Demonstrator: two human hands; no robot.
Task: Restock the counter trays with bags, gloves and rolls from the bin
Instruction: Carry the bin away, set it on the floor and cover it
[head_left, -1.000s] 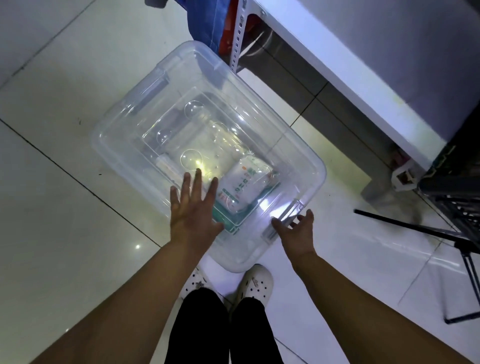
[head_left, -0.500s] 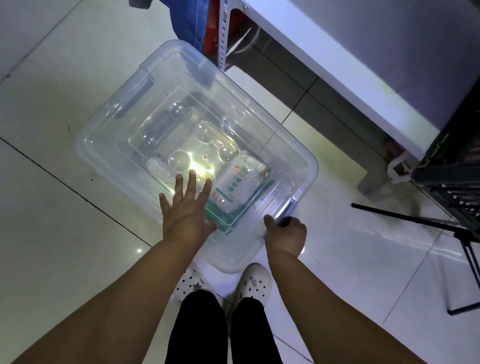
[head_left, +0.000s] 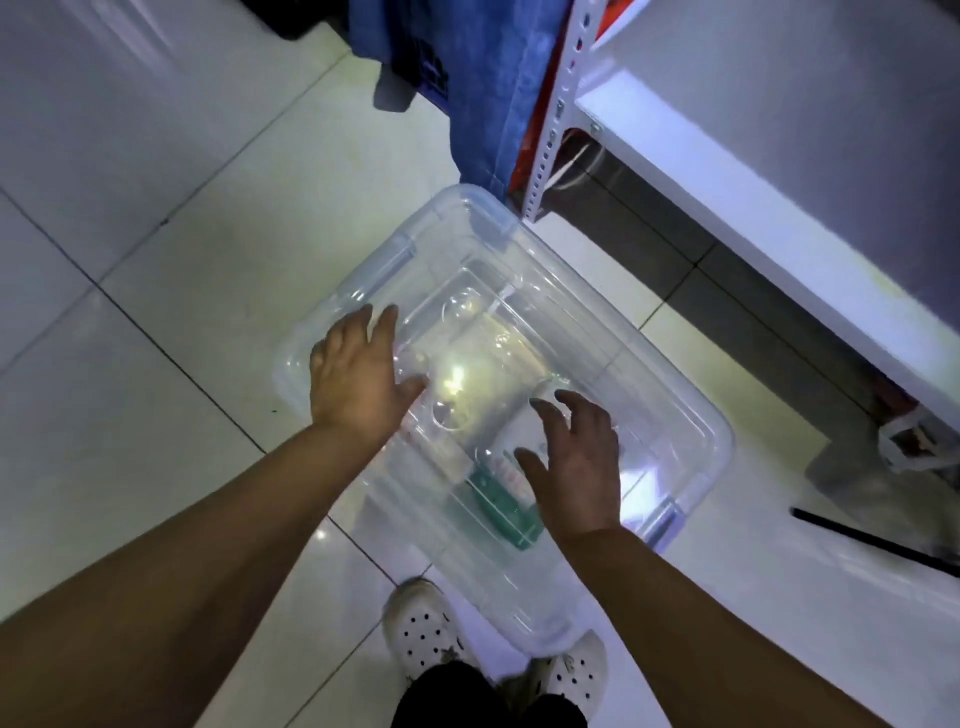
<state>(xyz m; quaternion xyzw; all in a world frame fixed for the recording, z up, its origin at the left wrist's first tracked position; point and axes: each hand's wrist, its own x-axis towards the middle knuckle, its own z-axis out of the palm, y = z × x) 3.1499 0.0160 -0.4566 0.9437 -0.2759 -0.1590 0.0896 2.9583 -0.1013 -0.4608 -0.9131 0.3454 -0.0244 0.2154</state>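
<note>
Clear plastic lidded bin (head_left: 649, 374): left hand (head_left: 358, 379) lies on it at 9 o'clock, right hand (head_left: 576, 467) over it at 4 o'clock; all fingers apart, gripping nothing.

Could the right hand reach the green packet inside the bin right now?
Probably not: the clear lid sits between the right hand and the green packet, so it would meet plastic first. The lid has to come off.
</note>
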